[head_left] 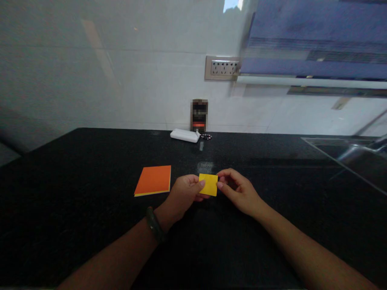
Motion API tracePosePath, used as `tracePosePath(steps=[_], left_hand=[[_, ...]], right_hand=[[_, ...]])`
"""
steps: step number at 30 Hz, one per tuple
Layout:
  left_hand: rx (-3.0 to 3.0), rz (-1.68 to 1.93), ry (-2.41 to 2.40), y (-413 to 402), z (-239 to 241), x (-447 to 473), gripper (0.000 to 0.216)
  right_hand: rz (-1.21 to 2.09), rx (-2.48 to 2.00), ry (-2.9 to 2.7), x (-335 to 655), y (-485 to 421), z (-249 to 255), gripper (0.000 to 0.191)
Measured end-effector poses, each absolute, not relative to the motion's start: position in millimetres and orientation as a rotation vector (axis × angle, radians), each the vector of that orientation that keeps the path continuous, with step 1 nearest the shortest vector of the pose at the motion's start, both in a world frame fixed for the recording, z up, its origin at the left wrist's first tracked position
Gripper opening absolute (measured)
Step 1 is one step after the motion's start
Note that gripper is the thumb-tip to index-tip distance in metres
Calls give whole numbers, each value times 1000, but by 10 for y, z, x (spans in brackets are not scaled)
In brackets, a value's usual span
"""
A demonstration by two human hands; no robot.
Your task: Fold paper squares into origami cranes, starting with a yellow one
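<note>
Yellow square (208, 184), one, between left hand (184, 194), right hand (239, 192).

A sheet of paper (208, 184) sat between the left hand (184, 194) and the right hand (241, 194), pinched by the fingers (222, 185) of both above the middle of the counter (75, 193). A stack of paper (153, 180) lay just left of the left hand. Farther back, by the wall, a flat case (185, 135) rested before a small upright container (199, 115), with a string of beads (206, 137) just to its right. A wall socket (222, 67) sat above them, and a sink (347, 155) was at far right.
</note>
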State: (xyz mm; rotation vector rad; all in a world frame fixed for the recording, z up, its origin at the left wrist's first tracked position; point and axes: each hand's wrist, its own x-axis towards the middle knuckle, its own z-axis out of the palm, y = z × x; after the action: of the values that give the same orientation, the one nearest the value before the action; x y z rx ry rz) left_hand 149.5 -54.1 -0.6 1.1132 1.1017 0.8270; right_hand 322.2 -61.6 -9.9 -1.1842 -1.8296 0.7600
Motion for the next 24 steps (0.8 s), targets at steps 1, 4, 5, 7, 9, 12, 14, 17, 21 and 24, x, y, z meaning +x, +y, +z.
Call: tracePosePath(steps=[1,4,5,7,9,12,14,17,21,24], left_hand=[[1104,846,1095,-531,-10,1490,15],[1084,890,1119,-507,-24,1476,14],[1079,894,1130,-503,-26,1473,14],[1088,892,1139,-501,-28,1470,14],[1120,886,1139,-505,-31,1470,15],[1166,879,1140,-511,-42,1472,16],[1176,875,1132,-512,-55,1474,16],[1178,883,1111,-511,-77,1483,16],[1126,873,1060,-521,-87,1502,15],[1079,863,978,-533,-90,1507,16]], right_hand=[[711,-1136,-1891,3238,-623,-87,26],[603,-1001,-2029,3270,-644,-40,39],[578,-973,-2063,3275,-646,-28,40],[540,-946,-2123,3280,-641,-20,36],[504,-943,-2156,3282,-628,-31,32],[440,-926,-2165,3283,-609,-66,28],[403,-900,-2166,3283,-602,-84,24],[334,-882,-2166,3274,-596,-93,16],[240,-920,-2120,3242,-591,-92,10],[229,-958,-2047,3211,-597,-103,10]])
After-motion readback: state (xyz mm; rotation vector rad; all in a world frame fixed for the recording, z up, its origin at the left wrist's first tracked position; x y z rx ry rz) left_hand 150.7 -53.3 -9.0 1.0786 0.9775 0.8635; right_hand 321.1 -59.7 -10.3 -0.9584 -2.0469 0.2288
